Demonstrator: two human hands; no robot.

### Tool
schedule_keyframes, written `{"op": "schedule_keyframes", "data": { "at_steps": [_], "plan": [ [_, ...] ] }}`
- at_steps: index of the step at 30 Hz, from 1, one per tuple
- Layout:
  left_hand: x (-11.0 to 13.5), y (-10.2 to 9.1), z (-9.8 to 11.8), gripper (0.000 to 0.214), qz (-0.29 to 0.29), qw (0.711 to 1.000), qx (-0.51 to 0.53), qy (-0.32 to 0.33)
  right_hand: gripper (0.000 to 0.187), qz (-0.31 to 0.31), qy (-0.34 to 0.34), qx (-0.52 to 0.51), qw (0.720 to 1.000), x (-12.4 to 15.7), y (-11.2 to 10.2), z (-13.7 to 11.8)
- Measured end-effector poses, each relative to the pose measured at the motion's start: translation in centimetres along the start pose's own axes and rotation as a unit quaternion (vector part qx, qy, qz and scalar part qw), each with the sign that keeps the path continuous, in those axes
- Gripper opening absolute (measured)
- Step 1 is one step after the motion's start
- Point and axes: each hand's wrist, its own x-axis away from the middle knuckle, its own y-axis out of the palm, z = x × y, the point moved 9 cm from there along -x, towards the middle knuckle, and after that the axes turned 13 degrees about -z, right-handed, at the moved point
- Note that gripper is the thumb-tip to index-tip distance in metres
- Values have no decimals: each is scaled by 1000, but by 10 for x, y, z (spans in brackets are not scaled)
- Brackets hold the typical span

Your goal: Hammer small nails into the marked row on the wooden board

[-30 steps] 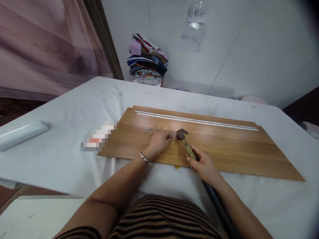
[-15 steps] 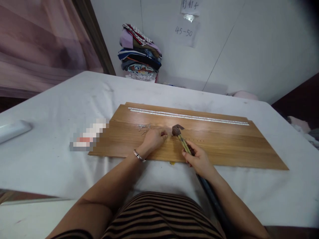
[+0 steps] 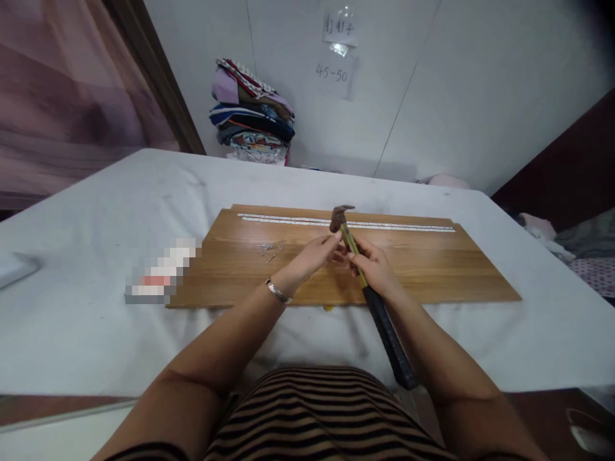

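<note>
Yellow-shafted hammer (image 3: 373, 301), in curled right hand (image 3: 373, 269)

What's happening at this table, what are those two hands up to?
A person's right hand grips a rusty-headed claw hammer with a yellow shaft and black handle, held above a brown wood-grain board. The left hand is right beside the shaft; whether its fingers touch it or hold anything isn't clear. Several loose silvery metal nails lie on the board, which rests on the white-covered table.
</note>
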Motion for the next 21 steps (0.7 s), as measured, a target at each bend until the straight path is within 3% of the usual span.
{"op": "schedule_keyframes", "data": {
  "at_steps": [3,7,9,11,13,16,21],
  "plan": [
    [-15,-3,16,47,26,999,41,3,55,-9,-46,13,999,-19,17,-22],
    [-17,-43,41,39,137,988,76,5,64,-49,-120,31,991,-27,53,-49],
    [-9,-60,57,38,136,986,95,4,61,-69,-160,84,981,-14,68,-57],
    [6,-78,73,37,134,987,83,10,47,-90,-172,151,969,7,81,-49],
    [24,-87,78,34,97,992,82,-6,31,-160,-155,170,960,30,97,-23],
    [54,-90,65,31,35,994,94,-39,28,-225,-170,168,944,59,109,12],
    [88,-66,1,38,-35,985,87,-141,27,-162,-206,229,938,66,97,32]
  ]
}}
